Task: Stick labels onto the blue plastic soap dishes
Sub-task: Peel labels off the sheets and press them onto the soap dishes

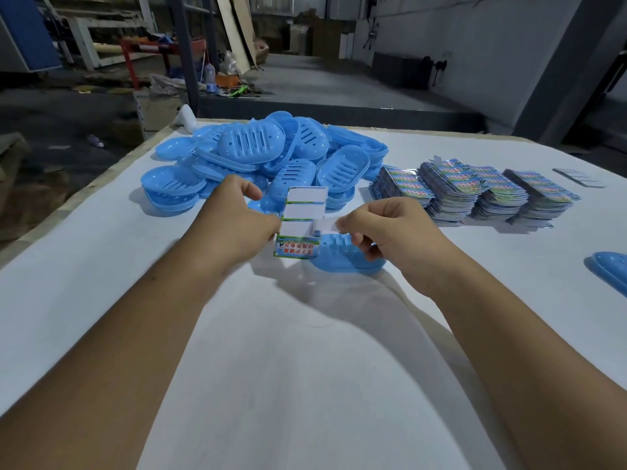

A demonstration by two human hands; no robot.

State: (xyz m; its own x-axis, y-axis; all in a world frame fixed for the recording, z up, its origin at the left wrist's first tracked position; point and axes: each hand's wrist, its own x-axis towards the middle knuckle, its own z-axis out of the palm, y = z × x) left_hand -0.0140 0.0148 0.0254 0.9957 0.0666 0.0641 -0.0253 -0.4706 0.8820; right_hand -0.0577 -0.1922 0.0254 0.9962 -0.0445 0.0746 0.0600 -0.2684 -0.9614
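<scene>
In the middle of the frame, the left hand point(234, 220) pinches the edge of a label sheet point(300, 222). Most of the sheet is bare white, with one printed label at the bottom. The right hand point(383, 228) pinches a peeled label point(324, 227) with its white back showing, just beside the sheet. A blue soap dish point(342, 257) sits on the white desk point(305, 351) right under the right hand. A big pile of blue soap dishes point(264, 157) lies higher up, left of center. Stacks of label sheets point(475, 189) sit to the right. Another dish point(610, 269) peeks in at the right edge.
</scene>
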